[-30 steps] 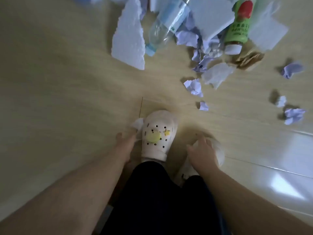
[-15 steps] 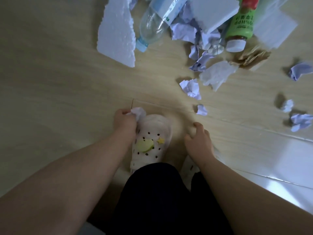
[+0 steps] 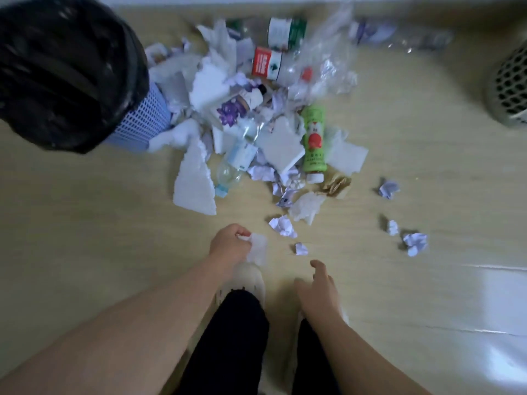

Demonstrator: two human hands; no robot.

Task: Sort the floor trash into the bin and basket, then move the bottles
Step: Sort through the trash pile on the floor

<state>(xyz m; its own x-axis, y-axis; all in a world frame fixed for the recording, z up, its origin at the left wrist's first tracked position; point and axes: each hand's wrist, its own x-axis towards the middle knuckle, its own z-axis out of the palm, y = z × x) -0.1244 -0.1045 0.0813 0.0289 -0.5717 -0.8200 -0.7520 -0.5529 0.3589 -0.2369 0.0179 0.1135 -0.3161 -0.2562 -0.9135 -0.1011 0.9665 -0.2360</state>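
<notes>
My left hand (image 3: 229,246) pinches a small white foam scrap (image 3: 258,250) just above my left shoe. My right hand (image 3: 318,282) hovers open and holds nothing, near a tiny paper ball (image 3: 301,248). Ahead lies a heap of foam pieces (image 3: 194,183), crumpled paper (image 3: 283,226) and plastic. In it lie a green bottle (image 3: 313,141), a clear bottle with a blue cap (image 3: 232,169) and a red-labelled bottle (image 3: 269,64). The blue bin with a black liner (image 3: 65,69) stands at the far left. A pale mesh basket (image 3: 510,92) sits at the far right.
More crumpled paper balls (image 3: 415,243) lie scattered on the wooden floor to the right. A clear bottle (image 3: 399,32) lies near the back wall. My white shoe (image 3: 246,280) and dark trouser legs fill the lower middle.
My head has lifted, so the bin, basket and whole heap have come into view. My left hand has raised the white scrap off the floor. My right hand has opened and left the shoe.
</notes>
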